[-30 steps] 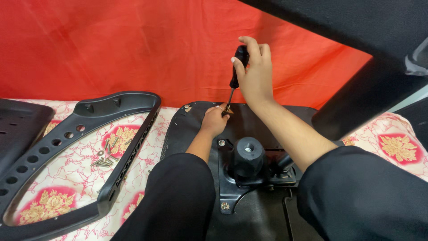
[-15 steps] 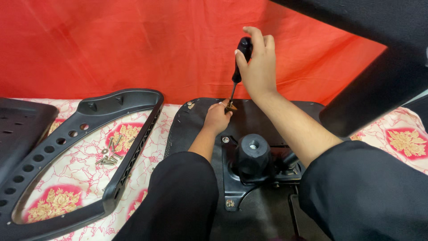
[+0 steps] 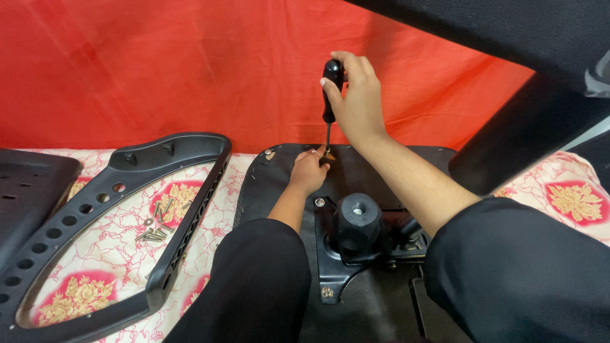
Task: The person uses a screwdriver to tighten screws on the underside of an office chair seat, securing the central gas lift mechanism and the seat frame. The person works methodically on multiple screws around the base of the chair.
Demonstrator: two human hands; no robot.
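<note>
Backdrop: red cloth (image 3: 159, 70) hangs behind my work area; below it a cream bedsheet with red and gold flowers (image 3: 108, 254) covers the surface.

Main piece: I see the black chair seat base (image 3: 375, 171) lying underside up in front of me, with a black metal mechanism plate (image 3: 333, 254) and its round centre socket (image 3: 358, 219) on top.

Right hand: my right hand (image 3: 356, 95) is clenched around the black handle of a screwdriver (image 3: 330, 89), held upright with the tip down at the far edge of the seat base.

Left hand: my left hand (image 3: 309, 170) is pinched around the tip end of the shaft, steadying it at a small brass-coloured fitting; I cannot tell whether a screw sits under the fingers.

Left of me: a black curved frame part with round holes (image 3: 127, 209) lies on the sheet, well apart from the seat base, and a small heap of loose screws (image 3: 155, 225) sits inside its opening.

Far left: part of another black panel (image 3: 25, 184) shows at the edge.

Progress, as I judge it: two silver fasteners already show on the mechanism plate, one near my left wrist and one at its near corner, so some fixing looks done. Loose screws on the sheet and the separate frame suggest a good share is left.
</note>
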